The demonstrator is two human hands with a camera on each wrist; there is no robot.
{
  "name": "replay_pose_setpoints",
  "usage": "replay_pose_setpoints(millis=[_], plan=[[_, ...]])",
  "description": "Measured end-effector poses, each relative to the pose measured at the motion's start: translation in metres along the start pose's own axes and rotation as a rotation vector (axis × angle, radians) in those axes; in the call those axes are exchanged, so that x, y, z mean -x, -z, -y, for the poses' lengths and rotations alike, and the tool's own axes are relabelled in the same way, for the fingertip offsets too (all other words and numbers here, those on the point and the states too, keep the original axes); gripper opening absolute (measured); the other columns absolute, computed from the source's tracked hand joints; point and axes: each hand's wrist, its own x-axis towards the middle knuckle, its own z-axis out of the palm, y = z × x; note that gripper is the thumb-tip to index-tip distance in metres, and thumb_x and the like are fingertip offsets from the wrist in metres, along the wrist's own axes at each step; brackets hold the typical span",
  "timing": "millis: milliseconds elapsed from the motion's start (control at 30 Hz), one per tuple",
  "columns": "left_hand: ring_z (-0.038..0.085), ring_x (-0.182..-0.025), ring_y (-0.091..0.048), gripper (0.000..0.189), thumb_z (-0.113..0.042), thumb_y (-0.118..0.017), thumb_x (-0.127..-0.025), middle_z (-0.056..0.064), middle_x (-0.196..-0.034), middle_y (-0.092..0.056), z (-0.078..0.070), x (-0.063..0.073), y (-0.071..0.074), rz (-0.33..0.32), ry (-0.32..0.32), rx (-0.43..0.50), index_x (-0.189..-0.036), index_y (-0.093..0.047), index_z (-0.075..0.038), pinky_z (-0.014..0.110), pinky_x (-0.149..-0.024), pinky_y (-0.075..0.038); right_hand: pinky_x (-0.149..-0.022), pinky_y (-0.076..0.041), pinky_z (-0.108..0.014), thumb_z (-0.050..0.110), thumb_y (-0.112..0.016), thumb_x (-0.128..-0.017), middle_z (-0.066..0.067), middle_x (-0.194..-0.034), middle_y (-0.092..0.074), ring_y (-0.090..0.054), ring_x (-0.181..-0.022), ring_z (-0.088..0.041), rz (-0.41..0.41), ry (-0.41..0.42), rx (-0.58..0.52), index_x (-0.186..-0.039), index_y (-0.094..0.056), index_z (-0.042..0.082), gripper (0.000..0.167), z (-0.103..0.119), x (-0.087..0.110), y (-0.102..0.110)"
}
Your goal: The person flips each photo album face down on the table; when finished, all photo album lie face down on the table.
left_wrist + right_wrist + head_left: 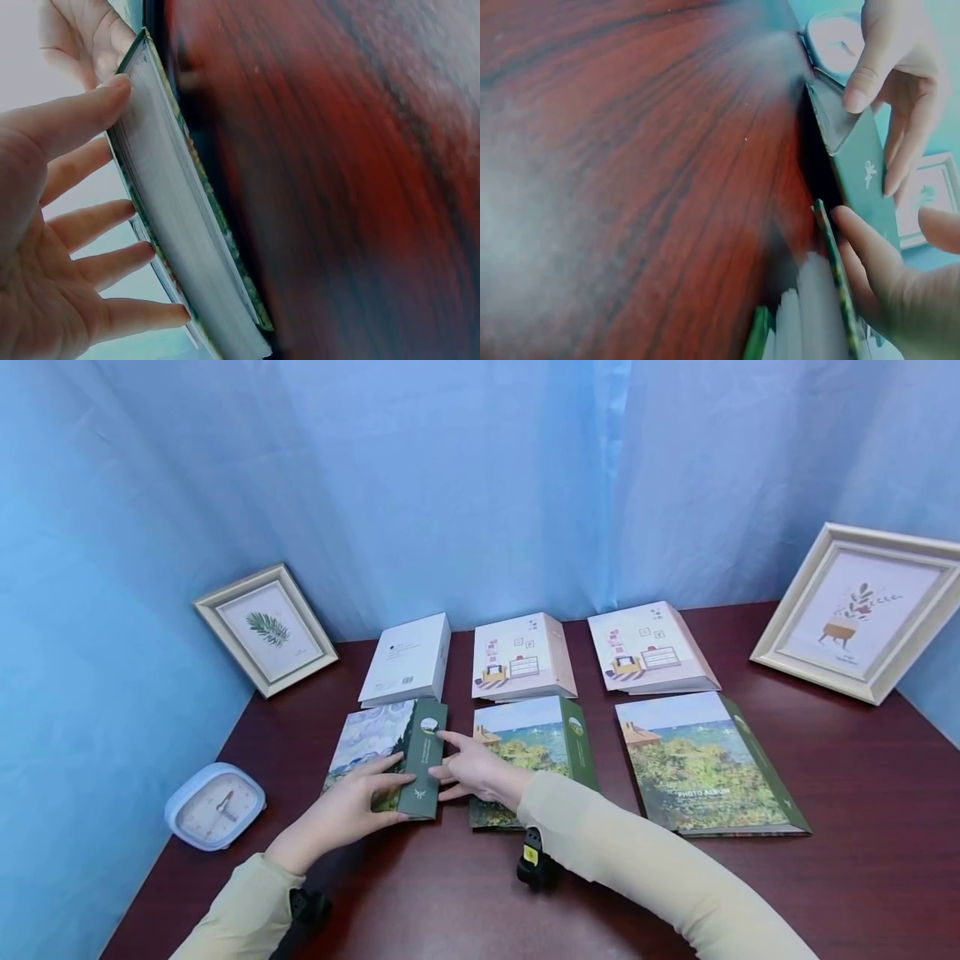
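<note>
A photo album point(375, 727) with a painted-sky cover and green spine lies at the front left. My left hand point(345, 806) rests on it; its spread fingers touch the cover, and its thumb lies against the near edge by the page ends point(176, 187). Beside the green spine is my right hand point(480, 772), fingers extended, fingertips at the spine's side. That hand partly covers a second album point(525, 727) showing a seaside garden. In the right wrist view, the left thumb and fingers point(866, 79) span the first album's corner.
A matching garden-cover album point(701, 768) lies at right. Behind stand a white album point(405, 656) and two pale illustrated albums point(517, 652) point(648, 647). A blue clock point(215, 806) is at left. Framed pictures point(266, 627) point(862, 610) lean near the blue curtain point(480, 485).
</note>
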Motion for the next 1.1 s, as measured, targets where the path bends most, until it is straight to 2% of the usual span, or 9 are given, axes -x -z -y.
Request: replay_pose_setpoints(millis=[233,433,567,800,967,1033,1100], plan=[[0.040,-0.128,-0.045,0.049,-0.020,-0.078,-0.078,0.022,-0.141,-0.046,0.000,0.001,-0.002,-0.008,-0.018,-0.019,-0.123,-0.065,-0.008,0.052,-0.099,-0.043,-0.086,-0.054,-0.046,-0.001,-0.056,-0.093,-0.031,-0.139,-0.038,-0.050,-0.120,-0.043,0.058,0.007,0.008,-0.151,-0.022,0.010,0.068,-0.002,0.004,0.007],[0.041,-0.130,-0.042,0.048,-0.021,-0.076,-0.081,0.021,-0.143,-0.044,-0.003,0.002,-0.002,0.047,0.025,-0.013,-0.125,-0.063,-0.008,0.053,-0.101,-0.041,-0.092,-0.051,-0.048,0.002,-0.053,-0.095,-0.031,-0.137,-0.042,-0.050,-0.122,-0.043,0.100,0.036,-0.034,-0.150,-0.021,0.006,0.064,0.002,0.015,0.015],[0.041,-0.130,-0.042,0.046,-0.024,-0.072,-0.085,0.022,-0.142,-0.044,-0.004,0.002,0.000,0.044,0.042,0.005,-0.127,-0.061,-0.007,0.054,-0.101,-0.041,-0.094,-0.049,-0.046,0.004,-0.052,-0.096,-0.031,-0.139,-0.040,-0.048,-0.124,-0.042,0.119,0.043,-0.034,-0.150,-0.022,0.004,0.062,0.009,0.029,0.024],[0.043,-0.131,-0.040,0.046,-0.024,-0.067,-0.089,0.025,-0.143,-0.041,-0.002,-0.001,0.001,-0.056,0.079,0.013,-0.130,-0.058,-0.005,0.056,-0.100,-0.040,-0.100,-0.045,-0.048,0.008,-0.052,-0.096,-0.029,-0.145,-0.033,-0.041,-0.130,-0.043,0.132,0.078,-0.053,-0.150,-0.020,0.005,0.064,0.020,0.056,0.056],[0.041,-0.127,-0.046,0.046,-0.020,-0.067,-0.089,0.025,-0.144,-0.040,-0.001,-0.004,0.003,-0.146,0.087,0.025,-0.131,-0.056,-0.004,0.047,-0.089,-0.051,-0.106,-0.038,-0.050,0.007,-0.045,-0.098,-0.030,-0.146,-0.030,-0.034,-0.134,-0.044,0.118,0.109,-0.080,-0.151,-0.016,0.005,0.060,0.021,0.072,0.088],[0.041,-0.125,-0.047,0.045,-0.020,-0.067,-0.089,0.026,-0.143,-0.041,0.000,-0.004,0.004,-0.183,0.095,0.003,-0.130,-0.057,-0.004,0.048,-0.089,-0.051,-0.106,-0.037,-0.050,0.008,-0.044,-0.099,-0.030,-0.146,-0.030,-0.036,-0.132,-0.043,0.096,0.124,-0.062,-0.151,-0.014,0.004,0.060,0.021,0.080,0.101],[0.043,-0.127,-0.045,0.046,-0.020,-0.068,-0.088,0.027,-0.142,-0.041,0.000,-0.004,0.005,-0.223,0.107,-0.033,-0.129,-0.057,-0.003,0.053,-0.095,-0.046,-0.106,-0.038,-0.049,0.009,-0.045,-0.099,-0.031,-0.144,-0.032,-0.043,-0.128,-0.039,0.076,0.149,-0.031,-0.151,-0.013,0.002,0.061,0.021,0.089,0.114]])
